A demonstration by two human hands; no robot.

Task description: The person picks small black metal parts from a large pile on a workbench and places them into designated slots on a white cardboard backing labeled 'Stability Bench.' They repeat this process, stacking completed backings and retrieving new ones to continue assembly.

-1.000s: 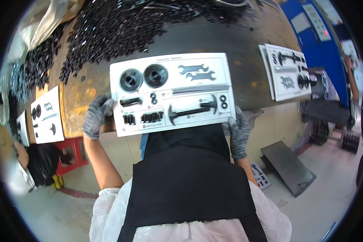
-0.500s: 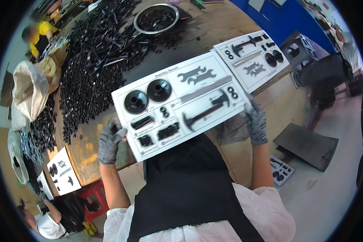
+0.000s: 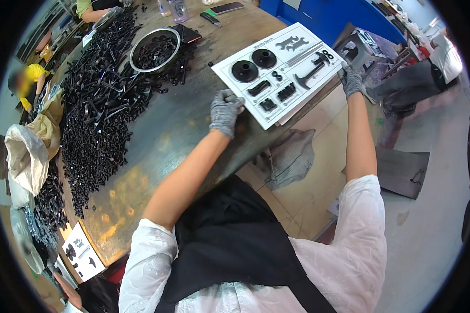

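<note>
At the near edge of the round worktable (image 3: 156, 135), a white blister card (image 3: 279, 73) of black hardware parts lies flat on top of a stack of like cards, part overhanging the edge. Left hand (image 3: 224, 111), grey-gloved, fingers curled closed on the card's near-left edge. Right hand (image 3: 351, 78), also gloved, pinches the card's far-right corner. On the card: two round black discs (image 3: 254, 65), two wrenches (image 3: 291, 43), small fittings. Left of it, a large heap of loose black parts (image 3: 96, 115) and a steel bowl (image 3: 154, 49) holding more.
</note>
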